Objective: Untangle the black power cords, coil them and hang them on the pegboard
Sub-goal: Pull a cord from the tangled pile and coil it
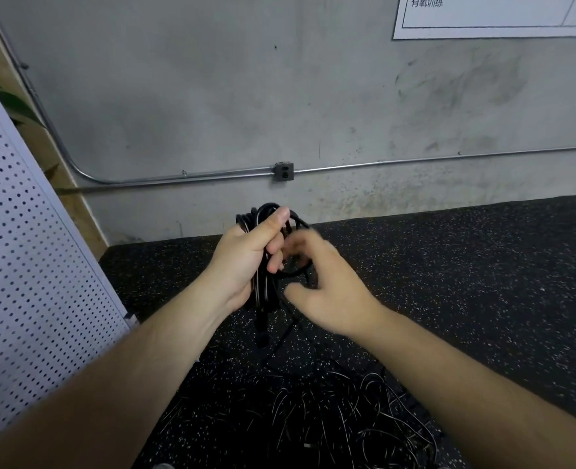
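My left hand (246, 255) grips a coiled bundle of black power cord (264, 292) held upright in front of me, thumb pressed over its top loops. My right hand (327, 289), blurred by motion, has its fingers curled round a loose strand of the same cord beside the bundle. A cord end with a plug hangs below the coil. On the floor under my arms lies a tangled pile of black cords (340, 414). The white pegboard (25, 265) leans at the left.
A grey concrete wall (246, 96) faces me, with a metal conduit (195, 176) and an outlet box (283, 171) low on it. The floor is black speckled rubber (483, 282). A white poster (496, 15) hangs top right. Green plant leaves (19, 106) show behind the pegboard.
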A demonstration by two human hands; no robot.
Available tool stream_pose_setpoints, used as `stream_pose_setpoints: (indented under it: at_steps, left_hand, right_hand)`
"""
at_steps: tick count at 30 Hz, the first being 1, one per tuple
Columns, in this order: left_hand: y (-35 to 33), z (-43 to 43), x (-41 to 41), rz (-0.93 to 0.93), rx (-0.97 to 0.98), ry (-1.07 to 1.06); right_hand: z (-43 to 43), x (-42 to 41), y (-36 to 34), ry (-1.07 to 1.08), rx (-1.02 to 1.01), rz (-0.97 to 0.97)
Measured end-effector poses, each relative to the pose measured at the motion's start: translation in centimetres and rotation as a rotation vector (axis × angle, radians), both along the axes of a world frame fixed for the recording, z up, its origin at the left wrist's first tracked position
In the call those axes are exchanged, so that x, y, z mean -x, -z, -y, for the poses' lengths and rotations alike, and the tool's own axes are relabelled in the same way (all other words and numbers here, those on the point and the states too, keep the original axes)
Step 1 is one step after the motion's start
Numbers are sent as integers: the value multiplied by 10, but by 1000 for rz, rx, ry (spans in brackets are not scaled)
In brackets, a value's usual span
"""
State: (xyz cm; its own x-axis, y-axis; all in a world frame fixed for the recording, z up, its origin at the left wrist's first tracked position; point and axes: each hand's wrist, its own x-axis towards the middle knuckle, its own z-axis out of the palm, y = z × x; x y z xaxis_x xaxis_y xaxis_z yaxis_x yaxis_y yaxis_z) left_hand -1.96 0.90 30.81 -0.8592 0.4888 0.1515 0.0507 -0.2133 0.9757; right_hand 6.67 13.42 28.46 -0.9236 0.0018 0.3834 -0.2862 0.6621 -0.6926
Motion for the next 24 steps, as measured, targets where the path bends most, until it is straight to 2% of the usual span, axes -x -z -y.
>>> stream_pose_setpoints:
  at_steps: [3,7,10,13,15,19,22,24]
  left_hand:
    - [0,0,-2,8,38,13]
    - [-12,2,4,210,-110,25]
    - [-17,1,12,324,-214,30]
    - [-20,3,21,374,-263,14]
    - [-24,7,29,439,-302,10]
    - [-22,19,50,597,-464,-28]
    - [-14,18,53,630,-394,54]
    - [-10,14,47,611,-308,128]
  right_hand:
    - [-6,5,4,-9,-32,107]
    - [-2,10,8,47,-73,-11]
    - [10,8,21,-15,66,-66]
    - [14,2,22,-28,348,-23]
    - [15,-2,23,-39,413,-55]
    - [31,-18,31,-90,404,-106]
    - [31,-23,31,-104,253,1]
    - [27,-24,28,-88,272,100]
